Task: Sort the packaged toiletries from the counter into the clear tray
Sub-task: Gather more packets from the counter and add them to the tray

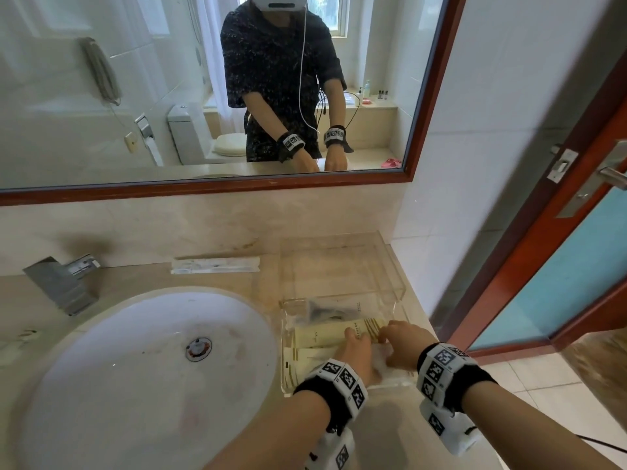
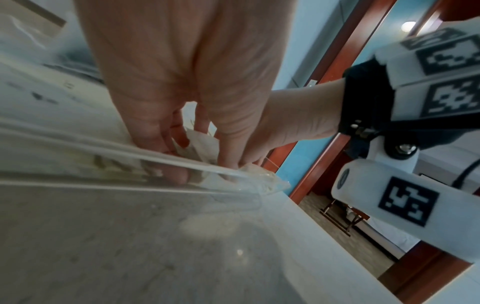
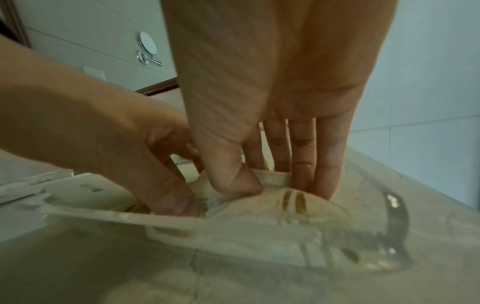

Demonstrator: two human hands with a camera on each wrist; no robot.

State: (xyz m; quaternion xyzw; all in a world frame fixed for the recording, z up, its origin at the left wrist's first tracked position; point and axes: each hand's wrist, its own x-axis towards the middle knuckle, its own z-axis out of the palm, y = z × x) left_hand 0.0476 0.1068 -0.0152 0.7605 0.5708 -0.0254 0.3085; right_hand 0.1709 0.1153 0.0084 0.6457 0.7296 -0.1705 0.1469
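Right hand (image 1: 402,344) and left hand (image 1: 356,351) both pinching a white sachet (image 3: 272,176), lower right in clear tray (image 1: 397,283); best laid flat, then released.

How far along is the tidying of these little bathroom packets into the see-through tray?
Mostly done, it seems. The clear tray already holds a dark packet and cream packets. In hand: the left hand and right hand both pinch a white packet at the tray's near end. Left: one long white packet lies on the counter behind the sink.
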